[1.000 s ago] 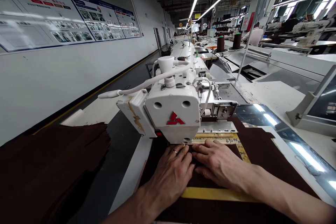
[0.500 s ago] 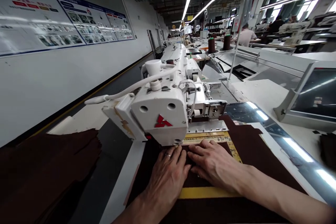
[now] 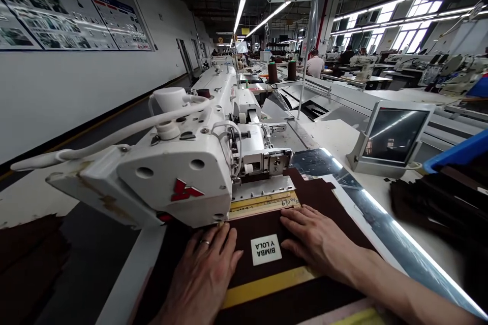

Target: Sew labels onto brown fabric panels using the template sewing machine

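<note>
Dark brown fabric [image 3: 247, 275] lies under the head of a white sewing machine [image 3: 183, 162]. A white label [image 3: 266, 250] printed "BIMBA Y LOLA" rests on it, upside down from my side. My left hand [image 3: 208, 269], a ring on one finger, is flat on the fabric left of the label, fingertips close to the machine head. To the label's right, my right hand [image 3: 320, 238] lies with fingers stretched out on the fabric. Yellow strips frame the panel: one [image 3: 267, 287] in front of the label, another [image 3: 263, 203] behind it, marked by hand.
A screen on a stand [image 3: 394, 134] is at the right, with stacked brown pieces [image 3: 442, 208] and a blue bin [image 3: 457, 150] beside it. More brown material [image 3: 30, 259] hangs at the left. Two thread cones [image 3: 273, 72] stand behind. A person [image 3: 315, 66] sits farther back.
My hands have moved apart, and the white label between them now shows. The camera view has turned to the right, bringing the stacked brown pieces and blue bin into sight.
</note>
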The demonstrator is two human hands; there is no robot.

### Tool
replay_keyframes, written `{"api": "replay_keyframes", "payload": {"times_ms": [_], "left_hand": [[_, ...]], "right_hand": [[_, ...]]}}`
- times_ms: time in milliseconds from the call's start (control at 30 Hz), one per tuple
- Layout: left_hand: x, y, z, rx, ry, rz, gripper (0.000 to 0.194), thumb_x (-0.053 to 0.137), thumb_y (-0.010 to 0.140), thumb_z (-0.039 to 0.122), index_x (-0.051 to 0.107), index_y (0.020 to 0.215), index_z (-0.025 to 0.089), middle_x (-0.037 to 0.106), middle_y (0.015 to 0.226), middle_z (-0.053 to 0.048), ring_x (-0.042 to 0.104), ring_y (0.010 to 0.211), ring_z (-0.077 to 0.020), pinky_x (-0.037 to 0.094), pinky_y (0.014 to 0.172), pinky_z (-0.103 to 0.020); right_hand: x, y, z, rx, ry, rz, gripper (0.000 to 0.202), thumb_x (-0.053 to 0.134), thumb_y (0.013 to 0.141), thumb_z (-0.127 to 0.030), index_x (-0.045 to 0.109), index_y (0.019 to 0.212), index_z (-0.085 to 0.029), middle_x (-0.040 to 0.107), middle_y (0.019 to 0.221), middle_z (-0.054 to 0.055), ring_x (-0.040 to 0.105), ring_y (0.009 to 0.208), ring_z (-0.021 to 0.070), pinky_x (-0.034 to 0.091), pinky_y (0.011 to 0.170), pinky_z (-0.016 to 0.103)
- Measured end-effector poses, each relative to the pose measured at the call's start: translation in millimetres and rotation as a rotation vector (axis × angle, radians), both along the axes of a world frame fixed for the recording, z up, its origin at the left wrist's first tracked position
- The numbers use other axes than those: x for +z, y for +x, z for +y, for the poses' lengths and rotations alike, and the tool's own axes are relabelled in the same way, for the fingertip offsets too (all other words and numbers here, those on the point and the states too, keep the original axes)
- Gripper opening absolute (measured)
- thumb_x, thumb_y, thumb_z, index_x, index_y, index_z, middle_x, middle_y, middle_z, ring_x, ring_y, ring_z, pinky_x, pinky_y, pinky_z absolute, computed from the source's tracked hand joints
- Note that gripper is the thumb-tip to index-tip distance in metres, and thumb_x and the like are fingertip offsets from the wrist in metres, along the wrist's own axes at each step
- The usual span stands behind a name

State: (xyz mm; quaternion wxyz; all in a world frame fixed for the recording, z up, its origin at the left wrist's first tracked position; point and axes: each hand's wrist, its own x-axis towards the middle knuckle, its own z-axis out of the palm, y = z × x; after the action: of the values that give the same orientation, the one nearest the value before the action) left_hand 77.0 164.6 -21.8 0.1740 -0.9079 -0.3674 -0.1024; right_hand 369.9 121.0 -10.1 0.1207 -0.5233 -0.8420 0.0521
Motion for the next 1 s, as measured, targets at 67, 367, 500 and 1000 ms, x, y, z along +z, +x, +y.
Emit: {"api": "replay_keyframes", "payload": {"times_ms": [67, 367, 500, 1000], "left_hand": [[-0.3, 3, 1, -0.004, -0.002, -0.008, 0.034, 0.046, 0.101, 0.025, 0.069, 0.125, 0.018, 0.073, 0.127, -0.012, 0.068, 0.112, -0.0344, 0.053, 0.089, -0.05], [-12.3, 14, 12, -0.193, 0.068, -0.092, 0.042, 0.047, 0.103, 0.043, 0.065, 0.132, 0.017, 0.066, 0.138, -0.012, 0.064, 0.122, -0.0295, 0.056, 0.096, -0.042], [-15.7, 9, 11, -0.183, 0.038, -0.086, 0.043, 0.052, 0.101, 0.043, 0.062, 0.136, 0.019, 0.061, 0.145, -0.011, 0.062, 0.127, -0.0295, 0.057, 0.098, -0.042], [3.9, 19, 1, -0.143, -0.06, -0.014, 0.053, 0.066, 0.093, 0.05, 0.067, 0.128, 0.011, 0.064, 0.138, -0.021, 0.065, 0.123, -0.0368, 0.061, 0.094, -0.047]], "right_hand": [[0.0, -2, 0, 0.001, -0.001, -0.005, 0.045, 0.049, 0.106, -0.04, 0.061, 0.139, -0.013, 0.055, 0.148, 0.012, 0.052, 0.134, 0.0305, 0.04, 0.116, 0.049], [0.9, 4, -6, -0.027, 0.026, 0.059, 0.042, 0.05, 0.105, -0.041, 0.061, 0.138, -0.017, 0.06, 0.143, 0.011, 0.053, 0.132, 0.0304, 0.039, 0.116, 0.049], [3.9, 14, -8, -0.065, 0.026, 0.049, 0.037, 0.045, 0.107, -0.038, 0.065, 0.131, -0.018, 0.062, 0.14, 0.009, 0.053, 0.131, 0.0277, 0.038, 0.115, 0.047], [5.5, 11, 4, -0.031, 0.084, -0.047, 0.025, 0.06, 0.101, -0.035, 0.064, 0.122, -0.021, 0.066, 0.127, 0.01, 0.058, 0.12, 0.0298, 0.039, 0.108, 0.052]]}}
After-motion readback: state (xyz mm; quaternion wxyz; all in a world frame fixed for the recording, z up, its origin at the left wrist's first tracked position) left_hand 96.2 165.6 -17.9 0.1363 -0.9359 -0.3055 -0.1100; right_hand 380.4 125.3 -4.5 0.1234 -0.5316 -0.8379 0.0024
